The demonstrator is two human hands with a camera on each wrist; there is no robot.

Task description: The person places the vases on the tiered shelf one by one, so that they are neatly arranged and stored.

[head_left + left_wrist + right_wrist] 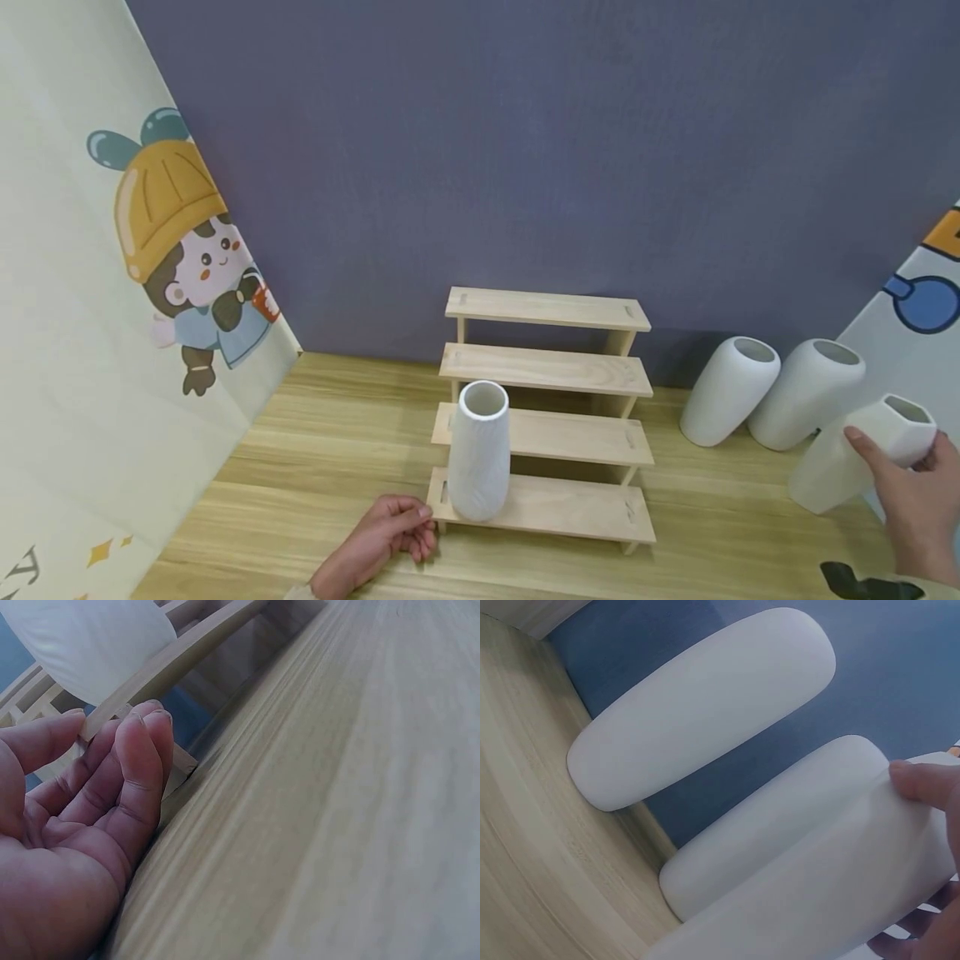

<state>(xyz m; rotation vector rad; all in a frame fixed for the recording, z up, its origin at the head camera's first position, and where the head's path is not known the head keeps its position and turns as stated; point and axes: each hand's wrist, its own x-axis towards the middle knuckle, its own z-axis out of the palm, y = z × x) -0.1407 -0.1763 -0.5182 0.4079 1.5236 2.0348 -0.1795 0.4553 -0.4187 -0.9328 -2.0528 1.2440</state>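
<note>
My left hand (pixel 392 527) is at the front left corner of a stepped wooden display stand (pixel 551 508). In the left wrist view its thumb (pixel 46 739) lies against the end of the lowest board, with curled fingers (pixel 140 761) just under it. A textured white vase (pixel 480 467) stands upright at the left of the lowest step. At far right, my right hand (pixel 918 500) grips a faceted white vase (pixel 847 458) near its angular rim, thumb on one side and fingers round the other. That vase leans in the head view, overlapping a smooth one behind it in the right wrist view.
Two smooth white vases, one (pixel 727 392) nearer the stand and the other (pixel 806 396) further right, stand on the wood-grain table (pixel 300 467) by the dark back panel (pixel 525 150). A light panel with a cartoon figure (pixel 195 258) borders the left side.
</note>
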